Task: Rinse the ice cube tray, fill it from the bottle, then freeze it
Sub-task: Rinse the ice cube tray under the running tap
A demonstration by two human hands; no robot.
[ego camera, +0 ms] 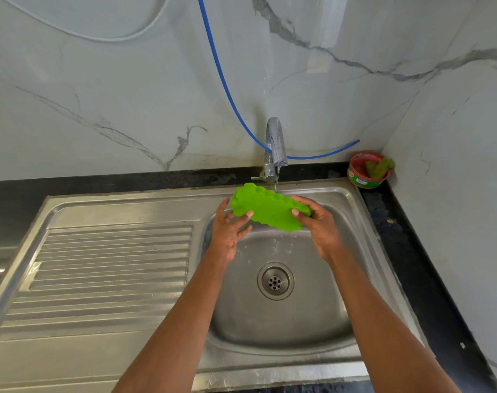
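A bright green ice cube tray [268, 207] is held over the steel sink basin [284, 316], its bumpy underside turned towards me. A thin stream of water runs from the chrome tap [276, 146] onto the tray's far edge. My left hand [228, 229] grips the tray's left end, thumb on the near face and fingers behind. At the tray's right end my right hand [316, 222] grips it, thumb on the near face. No bottle is in view.
The sink's ribbed draining board [108, 268] lies to the left, the drain [275, 280] in the basin's middle. A red and green tub with a green scrubber [369, 170] stands in the back right corner on the black counter. A blue hose [227, 89] hangs down the marble wall.
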